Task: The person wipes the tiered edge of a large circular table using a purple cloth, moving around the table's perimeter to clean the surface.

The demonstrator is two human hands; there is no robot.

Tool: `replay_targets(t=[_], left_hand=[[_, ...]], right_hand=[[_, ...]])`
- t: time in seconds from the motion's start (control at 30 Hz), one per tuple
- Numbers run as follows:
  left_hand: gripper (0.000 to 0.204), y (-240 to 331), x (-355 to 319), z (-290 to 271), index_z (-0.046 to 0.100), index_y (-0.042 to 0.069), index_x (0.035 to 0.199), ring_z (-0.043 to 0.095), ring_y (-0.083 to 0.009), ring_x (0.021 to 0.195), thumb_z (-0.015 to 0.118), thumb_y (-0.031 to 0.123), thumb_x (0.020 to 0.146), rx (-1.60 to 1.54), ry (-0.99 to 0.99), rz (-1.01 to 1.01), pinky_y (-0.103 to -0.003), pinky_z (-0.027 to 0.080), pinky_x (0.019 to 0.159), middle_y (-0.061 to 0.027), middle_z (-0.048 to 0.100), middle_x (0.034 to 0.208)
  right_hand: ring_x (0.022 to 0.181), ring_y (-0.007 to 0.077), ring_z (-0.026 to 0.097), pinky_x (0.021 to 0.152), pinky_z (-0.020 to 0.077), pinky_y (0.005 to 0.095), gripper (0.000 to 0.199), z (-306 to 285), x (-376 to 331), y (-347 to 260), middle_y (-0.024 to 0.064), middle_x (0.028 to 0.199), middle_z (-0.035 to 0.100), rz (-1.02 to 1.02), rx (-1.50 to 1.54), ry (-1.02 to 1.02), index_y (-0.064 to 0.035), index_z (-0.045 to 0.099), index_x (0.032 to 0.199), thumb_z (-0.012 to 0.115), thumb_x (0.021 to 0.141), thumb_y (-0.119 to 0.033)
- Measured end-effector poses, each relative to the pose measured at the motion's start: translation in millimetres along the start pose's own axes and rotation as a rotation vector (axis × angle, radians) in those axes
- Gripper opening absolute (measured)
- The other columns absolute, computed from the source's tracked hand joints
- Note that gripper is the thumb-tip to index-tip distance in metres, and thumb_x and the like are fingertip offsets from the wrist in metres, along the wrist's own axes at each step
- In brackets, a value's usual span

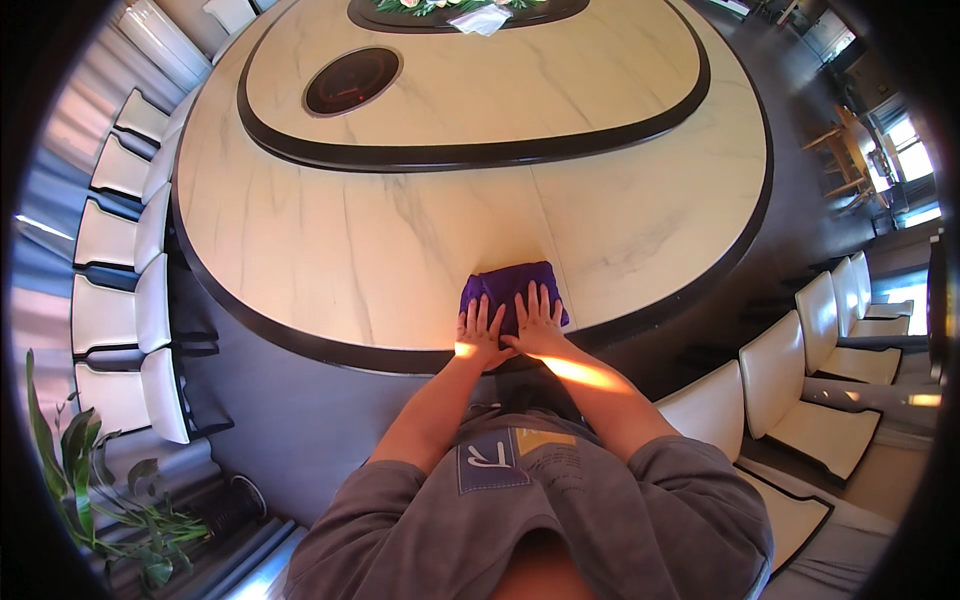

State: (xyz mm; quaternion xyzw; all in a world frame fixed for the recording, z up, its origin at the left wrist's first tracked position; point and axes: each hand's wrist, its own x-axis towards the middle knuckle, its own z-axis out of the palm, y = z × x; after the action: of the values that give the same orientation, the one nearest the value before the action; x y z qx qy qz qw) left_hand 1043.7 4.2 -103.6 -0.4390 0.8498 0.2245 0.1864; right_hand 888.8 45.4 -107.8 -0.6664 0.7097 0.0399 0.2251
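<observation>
Purple folded cloth (510,282), flat pad, lies on the marble-patterned tabletop (330,250) at the near side, right in front of the person, close to the dark table edge (310,346). From where I stand: cloth sits under both hands and straight ahead of them, its far strip showing beyond the fingertips, away from the body. Long axis seems to go side to side, roughly along the near edge, right end angled a bit; the hands cover much of the near part, so the exact outline there can't be told.

Left hand (481,335) is on the left half, palm down, fingers extended and somewhat spread. Right hand (538,325) is on the right half, same pose, fingers fanned, tips slightly farther out than the left's. Neither hand is nearer: both touch the cloth. Both look flat and wide, nothing pinched or gripped. Thumbs come in toward each other at the middle; whether they touch is unclear. Pressure can't be read from here.

Both forearms come up from the body and converge on the cloth. Past it, bare tabletop runs up to the dark rim of the raised centre section (500,110), well apart from the fingers.
</observation>
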Motion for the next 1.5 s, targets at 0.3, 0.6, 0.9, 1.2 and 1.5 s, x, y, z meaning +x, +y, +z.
replay_targets(t=[0.3, 0.6, 0.9, 1.2, 1.5], left_hand=[[0.101, -48, 132, -87, 0.005, 0.021, 0.153, -0.008, -0.0392, 0.144, 0.052, 0.068, 0.078, 0.066, -0.093, 0.006, -0.053, 0.002, 0.114, -0.0195, -0.007, 0.157], [0.102, -93, 160, -83, 0.021, 0.021, 0.151, 0.008, -0.0379, 0.144, 0.062, 0.068, 0.070, 0.126, 0.255, 0.112, -0.053, 0.013, 0.113, -0.0177, 0.008, 0.157], [0.106, -104, 183, -91, 0.015, 0.017, 0.152, 0.007, -0.0402, 0.144, 0.058, 0.070, 0.071, 0.149, 0.292, -0.023, -0.054, 0.016, 0.112, -0.0196, 0.005, 0.157], [0.107, -116, -4, -6, 0.019, 0.015, 0.151, 0.009, -0.0398, 0.143, 0.059, 0.073, 0.070, 0.150, 0.240, 0.133, -0.058, 0.014, 0.111, -0.0213, 0.009, 0.156], [0.098, -122, -87, 11, 0.026, 0.013, 0.147, 0.017, -0.0421, 0.140, 0.068, 0.059, 0.072, 0.143, 0.134, 0.172, -0.056, 0.024, 0.109, -0.0234, 0.015, 0.153]], right_hand=[[0.142, 0.0448, -0.006, 0.108, 0.0075, 0.0667, 0.094, -71, 126, 4, 0.0250, 0.155, -0.008, 0.080, -0.036, -0.079, -0.0053, 0.013, 0.151, 0.054, 0.084, -0.058], [0.142, 0.0452, 0.003, 0.106, 0.0117, 0.0678, 0.095, -79, 176, 4, 0.0257, 0.154, 0.003, 0.019, 0.108, 0.116, -0.0043, 0.025, 0.147, 0.063, 0.078, -0.057], [0.144, 0.0395, 0.004, 0.110, 0.0120, 0.0625, 0.094, -91, 207, -3, 0.0230, 0.155, 0.005, -0.027, -0.011, 0.177, -0.0062, 0.023, 0.148, 0.062, 0.079, -0.055], [0.144, 0.0420, 0.002, 0.108, 0.0135, 0.0655, 0.096, 6, 37, -92, 0.0236, 0.156, 0.002, 0.025, -0.006, 0.157, -0.0069, 0.022, 0.149, 0.060, 0.078, -0.060], [0.144, 0.0407, 0.000, 0.110, 0.0123, 0.0639, 0.096, 42, -35, -151, 0.0223, 0.156, -0.001, 0.108, -0.006, 0.043, -0.0097, 0.018, 0.150, 0.058, 0.080, -0.062]])
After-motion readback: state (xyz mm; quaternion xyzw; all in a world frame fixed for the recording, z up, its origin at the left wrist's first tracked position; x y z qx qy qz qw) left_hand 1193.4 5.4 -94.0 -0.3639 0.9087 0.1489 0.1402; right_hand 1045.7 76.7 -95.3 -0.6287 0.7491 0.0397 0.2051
